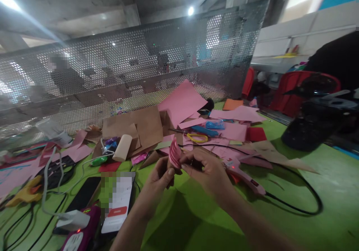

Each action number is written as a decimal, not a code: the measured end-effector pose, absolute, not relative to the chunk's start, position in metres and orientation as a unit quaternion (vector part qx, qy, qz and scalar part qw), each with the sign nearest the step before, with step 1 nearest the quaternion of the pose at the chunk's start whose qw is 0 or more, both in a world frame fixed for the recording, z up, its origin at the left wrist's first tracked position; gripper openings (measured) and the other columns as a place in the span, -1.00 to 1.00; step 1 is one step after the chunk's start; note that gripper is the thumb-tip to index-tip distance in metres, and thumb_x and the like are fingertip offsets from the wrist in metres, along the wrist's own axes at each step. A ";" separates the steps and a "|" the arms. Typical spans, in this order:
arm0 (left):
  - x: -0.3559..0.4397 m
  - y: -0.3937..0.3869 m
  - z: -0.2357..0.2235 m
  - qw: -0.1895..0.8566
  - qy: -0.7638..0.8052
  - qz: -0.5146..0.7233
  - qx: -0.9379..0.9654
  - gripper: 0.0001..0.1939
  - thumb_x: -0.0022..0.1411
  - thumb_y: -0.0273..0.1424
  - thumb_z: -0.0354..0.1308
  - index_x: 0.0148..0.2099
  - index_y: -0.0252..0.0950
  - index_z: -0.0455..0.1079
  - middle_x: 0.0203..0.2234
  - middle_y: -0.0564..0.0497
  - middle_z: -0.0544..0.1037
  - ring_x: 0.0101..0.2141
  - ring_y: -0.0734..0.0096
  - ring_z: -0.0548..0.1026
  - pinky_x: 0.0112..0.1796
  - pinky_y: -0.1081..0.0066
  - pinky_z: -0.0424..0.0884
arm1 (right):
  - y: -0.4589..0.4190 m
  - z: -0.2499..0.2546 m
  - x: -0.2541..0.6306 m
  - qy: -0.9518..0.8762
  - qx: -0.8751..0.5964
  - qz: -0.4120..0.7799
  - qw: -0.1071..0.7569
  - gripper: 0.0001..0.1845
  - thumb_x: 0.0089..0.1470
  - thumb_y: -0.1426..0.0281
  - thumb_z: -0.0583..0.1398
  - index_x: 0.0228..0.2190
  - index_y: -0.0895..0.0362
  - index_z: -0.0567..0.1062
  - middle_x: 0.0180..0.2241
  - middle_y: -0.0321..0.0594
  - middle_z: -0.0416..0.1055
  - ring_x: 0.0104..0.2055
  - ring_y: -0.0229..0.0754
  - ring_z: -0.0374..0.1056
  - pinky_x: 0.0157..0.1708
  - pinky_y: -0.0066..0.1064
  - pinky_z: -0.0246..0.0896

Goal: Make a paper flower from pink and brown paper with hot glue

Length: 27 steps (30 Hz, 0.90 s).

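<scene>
In the head view, a small pink layered paper piece (175, 154), curved to a point at its top, is held upright over the green table. My left hand (161, 174) is closed around its lower part, the thumb lying across the front. From the right, my right hand (203, 167) has its fingers bent in a pinch at the lower right edge of the paper piece. The fingertips partly hide its base. Just right of my right hand lies a pink glue gun (244, 176) with a small red light and a black cord.
Pink paper sheets (183, 103), brown cardboard (148, 127) and yellow-handled scissors (197, 137) lie behind the hands. A phone (119, 202), a power strip (81, 230) and cables crowd the left. At right stands a black bucket (300, 131); a perforated metal screen (126, 71) rises behind.
</scene>
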<state>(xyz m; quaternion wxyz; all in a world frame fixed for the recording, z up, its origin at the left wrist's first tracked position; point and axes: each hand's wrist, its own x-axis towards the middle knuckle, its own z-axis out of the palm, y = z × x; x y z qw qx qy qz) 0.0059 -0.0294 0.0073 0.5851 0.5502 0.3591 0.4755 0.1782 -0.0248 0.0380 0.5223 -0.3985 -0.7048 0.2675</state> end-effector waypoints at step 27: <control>0.002 -0.034 0.005 0.663 0.319 0.484 0.473 -0.75 0.29 -0.27 0.18 -0.02 -0.24 0.44 -0.32 -0.01 0.48 -0.44 0.56 0.24 -0.39 0.51 0.15 | -0.028 0.046 0.185 -0.756 -0.370 0.249 0.480 -0.84 0.12 0.58 0.18 -0.36 0.10 0.51 -0.36 -0.26 0.48 -0.29 -0.20 0.38 -0.28 -0.40 0.24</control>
